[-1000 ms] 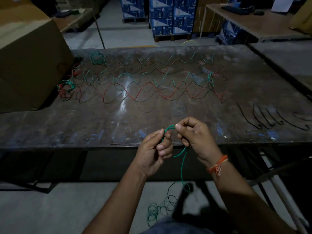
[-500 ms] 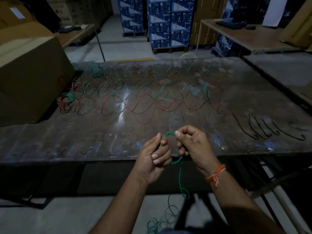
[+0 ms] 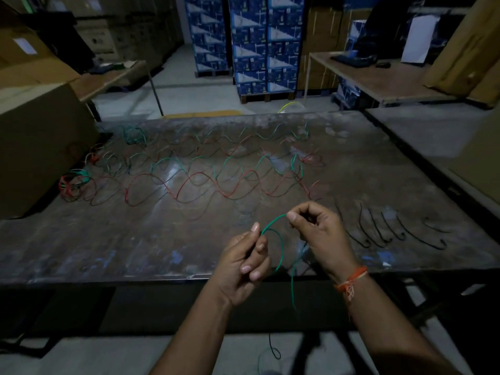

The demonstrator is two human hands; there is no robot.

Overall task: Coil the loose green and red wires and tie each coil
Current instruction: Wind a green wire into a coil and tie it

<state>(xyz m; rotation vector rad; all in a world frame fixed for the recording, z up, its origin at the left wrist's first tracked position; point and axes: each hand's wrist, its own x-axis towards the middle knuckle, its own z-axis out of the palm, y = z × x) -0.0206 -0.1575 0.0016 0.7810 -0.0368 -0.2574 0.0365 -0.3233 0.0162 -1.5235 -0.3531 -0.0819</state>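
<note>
The left hand (image 3: pixel 244 262) pinches a green wire (image 3: pixel 280 250) between thumb and forefinger, its other fingers curled loosely below, while the right hand (image 3: pixel 319 234) pinches the same wire a little further along, so a short arc spans the two pinches above the near edge of the table (image 3: pixel 135 247). From the left pinch one small loop curves down and the rest hangs toward the floor. The wire looks thin, light and springy: it should bend easily but want to open again, so each turn is best held at the crossing by fingertips. Whether the right hand's lower fingers also trap the strand is hidden by the palm. The hanging tail fades into dark below, its end unseen; the loose wires (image 3: pixel 205 180) spread farther back are dim and tangled
</note>
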